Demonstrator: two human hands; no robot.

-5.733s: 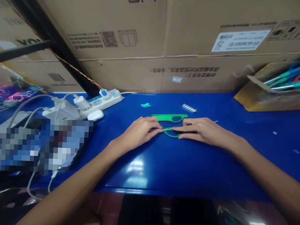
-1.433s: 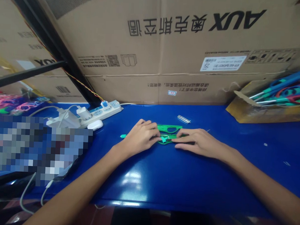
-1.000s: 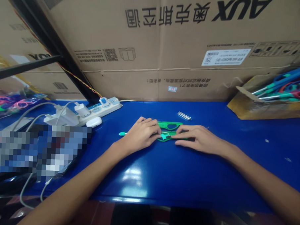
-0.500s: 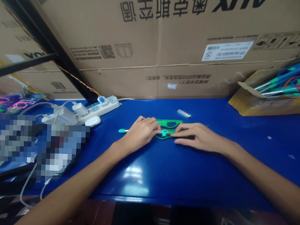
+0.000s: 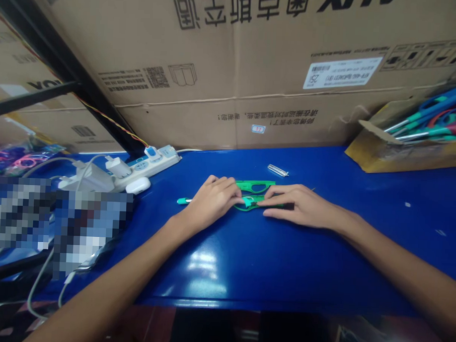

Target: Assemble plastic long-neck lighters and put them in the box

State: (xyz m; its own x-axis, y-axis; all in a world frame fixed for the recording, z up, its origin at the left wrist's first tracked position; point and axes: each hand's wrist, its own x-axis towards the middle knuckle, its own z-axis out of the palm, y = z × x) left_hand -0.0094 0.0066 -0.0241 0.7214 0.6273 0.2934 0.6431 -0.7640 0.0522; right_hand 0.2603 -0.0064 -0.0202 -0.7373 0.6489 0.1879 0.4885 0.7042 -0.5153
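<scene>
My left hand (image 5: 216,196) is closed, thumb and fingertips pinching a small teal piece (image 5: 247,202) at a green plastic casing half (image 5: 242,208). From under that hand, a teal-tipped metal rod (image 5: 183,201) sticks out to the left. My right hand (image 5: 296,204) brackets the casing half between its fingers and thumb, its index fingertip on a small dark part (image 5: 254,204) beside the teal piece. Just behind lies a second green casing half (image 5: 258,186) with an oval opening. My fingers cover much of the nearer half.
A small clear-and-silver strip (image 5: 278,170) lies behind my hands on the blue table (image 5: 216,261). A power strip (image 5: 152,165) with chargers and cables stands left. At the right, a cardboard box (image 5: 410,158) holds several coloured tools with metal rods. Large cartons (image 5: 200,114) form the back.
The whole view has shifted slightly. Both hands keep the same hold at the casing, and nothing on the table has visibly moved.
</scene>
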